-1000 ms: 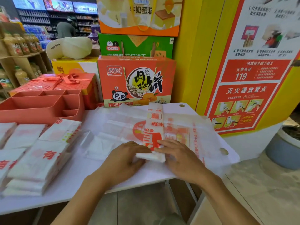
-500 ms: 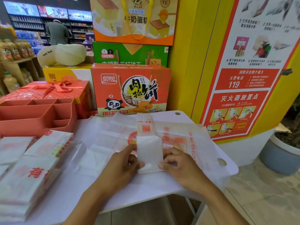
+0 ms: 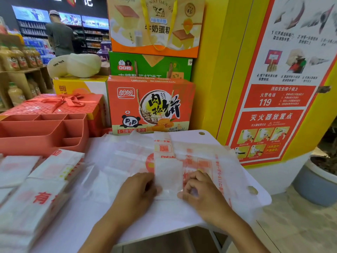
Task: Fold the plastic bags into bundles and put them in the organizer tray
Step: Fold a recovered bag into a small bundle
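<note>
We are facing a counter [image 3: 191,136] where a folded bag strip [image 3: 168,176] is lying mid-counter atop spread bags [image 3: 228,172]. Our left hand [image 3: 135,190] is holding its left edge, our right hand [image 3: 204,194] its right. Bag stacks [image 3: 36,198] are lying left, the organizer tray [image 3: 45,141] sitting behind them, boxes [image 3: 149,106] standing behind the counter.

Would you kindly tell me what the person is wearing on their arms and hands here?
Nothing is worn that shows: the left hand and right hand are ungloved, with no ring in view, and both forearms are bare to the picture's edge, without sleeve, watch or bracelet.
</note>
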Available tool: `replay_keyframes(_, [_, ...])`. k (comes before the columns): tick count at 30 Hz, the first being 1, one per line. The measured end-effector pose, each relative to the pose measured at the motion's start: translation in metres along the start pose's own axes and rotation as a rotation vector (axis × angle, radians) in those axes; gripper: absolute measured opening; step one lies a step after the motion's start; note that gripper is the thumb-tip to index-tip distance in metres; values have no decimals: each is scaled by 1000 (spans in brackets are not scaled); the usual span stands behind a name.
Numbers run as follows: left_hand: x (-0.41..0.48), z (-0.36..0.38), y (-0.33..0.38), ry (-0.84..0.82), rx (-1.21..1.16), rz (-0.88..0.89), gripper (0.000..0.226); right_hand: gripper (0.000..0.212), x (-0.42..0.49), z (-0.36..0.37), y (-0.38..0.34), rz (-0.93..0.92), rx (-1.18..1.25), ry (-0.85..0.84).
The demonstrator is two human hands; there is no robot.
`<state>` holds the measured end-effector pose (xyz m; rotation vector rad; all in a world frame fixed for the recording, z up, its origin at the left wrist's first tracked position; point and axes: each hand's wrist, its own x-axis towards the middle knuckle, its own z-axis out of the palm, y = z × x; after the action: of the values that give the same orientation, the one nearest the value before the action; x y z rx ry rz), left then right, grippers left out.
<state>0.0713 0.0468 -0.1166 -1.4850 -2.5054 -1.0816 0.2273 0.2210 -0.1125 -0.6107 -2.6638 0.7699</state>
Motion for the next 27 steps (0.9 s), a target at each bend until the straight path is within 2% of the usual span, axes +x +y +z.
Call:
replay_keyframes(1, [-2, -2, 2, -14, -41, -21, 17, 25, -1, 0, 0, -2, -2, 1])
replay_keyframes(2, [-3, -4, 2, -21, -78, -43, 25, 23, -2, -1, 0, -1, 5, 2])
replay_keyframes(4, [-3, -3, 1, -43, -84, -71, 65, 20, -4, -1, -1, -3, 18, 4])
replay_keyframes(5, [-2, -3, 1, -53, -25, -72, 73, 20, -4, -1, -2, -6, 11, 6])
replay_keyframes(8, [2, 1, -1, -71, 143, -72, 77, 18, -4, -1, -2, -27, -41, 18])
replay_keyframes(10, [2, 3, -7, -75, 203, -39, 76, 21, -5, 0, -1, -34, -48, 15])
replay_keyframes(13, [0, 5, -9, -150, 263, 22, 67, 54, -5, 0, -1, -32, -110, -69])
replay_keyframes(15, [0, 6, -8, -194, 305, 23, 74, 65, 2, -7, -2, -41, -209, -172])
replay_keyframes(19, [3, 5, -7, -191, 265, 2, 71, 60, 27, -16, -1, -91, -277, -250])
replay_keyframes(22, [6, -2, -9, -197, 181, -8, 64, 55, 33, -5, 0, -147, -322, -182])
replay_keyframes(25, [20, -17, -12, -302, 119, -12, 58, 52, 31, 0, 1, -152, -299, -127])
replay_keyframes(27, [30, -22, -17, -313, 116, -9, 55, 48, 31, -1, 2, -139, -259, -115])
